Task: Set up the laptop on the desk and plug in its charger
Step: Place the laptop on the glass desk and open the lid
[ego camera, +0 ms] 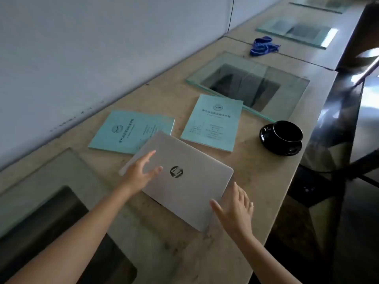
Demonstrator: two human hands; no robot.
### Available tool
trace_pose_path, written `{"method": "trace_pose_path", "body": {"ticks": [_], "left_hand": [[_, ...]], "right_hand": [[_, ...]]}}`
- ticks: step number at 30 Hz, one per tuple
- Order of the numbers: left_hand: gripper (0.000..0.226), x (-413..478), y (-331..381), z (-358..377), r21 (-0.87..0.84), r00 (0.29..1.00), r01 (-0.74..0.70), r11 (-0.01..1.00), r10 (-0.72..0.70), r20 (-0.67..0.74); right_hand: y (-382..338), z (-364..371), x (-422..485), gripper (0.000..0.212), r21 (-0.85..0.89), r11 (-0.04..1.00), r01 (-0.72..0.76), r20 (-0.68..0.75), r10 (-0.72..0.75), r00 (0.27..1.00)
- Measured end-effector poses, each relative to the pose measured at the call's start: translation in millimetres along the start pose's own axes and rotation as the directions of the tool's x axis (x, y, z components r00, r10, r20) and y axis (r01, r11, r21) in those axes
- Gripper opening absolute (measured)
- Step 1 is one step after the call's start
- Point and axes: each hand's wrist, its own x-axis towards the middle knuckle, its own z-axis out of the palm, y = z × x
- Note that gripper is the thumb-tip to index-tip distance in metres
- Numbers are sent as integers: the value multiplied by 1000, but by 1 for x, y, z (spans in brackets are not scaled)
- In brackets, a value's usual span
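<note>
Your closed silver laptop [194, 187] lies slantwise on the beige, stone-look desk [266, 181], with its far corner overlapping a teal paper booklet [121, 132]. Your left hand [141, 171] is over the left part of the lid, fingers straight and spread, gripping nothing; I cannot tell whether it touches the lid. Your right hand [235, 210] is at the laptop's near right edge, fingers also straight, holding nothing. You look to be early in the task. The laptop is on the desk, but its lid is not yet raised and it wants squaring. No charger or socket shows anywhere. A black cup on its saucer [287, 134] stands well apart to the right.
</note>
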Motion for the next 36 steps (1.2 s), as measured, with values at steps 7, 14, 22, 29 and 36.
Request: {"method": "trace_pose_path", "body": {"ticks": [7, 14, 22, 29, 36], "left_hand": [[70, 57, -53, -1, 190, 974, 201, 961, -176, -141], [71, 69, -65, 1, 190, 948, 273, 943, -230, -220], [63, 36, -50, -3, 91, 912, 346, 934, -311, -268], [69, -55, -56, -16, -159, 808, 436, 886, -463, -365], [62, -170, -81, -45, -277, 622, 559, 782, -616, -483]], "right_hand": [[7, 39, 6, 92, -148, 988, -52, 30, 57, 998], [-2, 36, 7, 67, 45, 992, -120, -81, 123, 989], [-20, 24, 12, 44, 351, 907, -230, -91, 278, 956], [-57, 13, 10, 32, 660, 750, -38, -8, 57, 998], [-98, 39, -7, 27, 612, 789, -47, 277, -158, 948]]}}
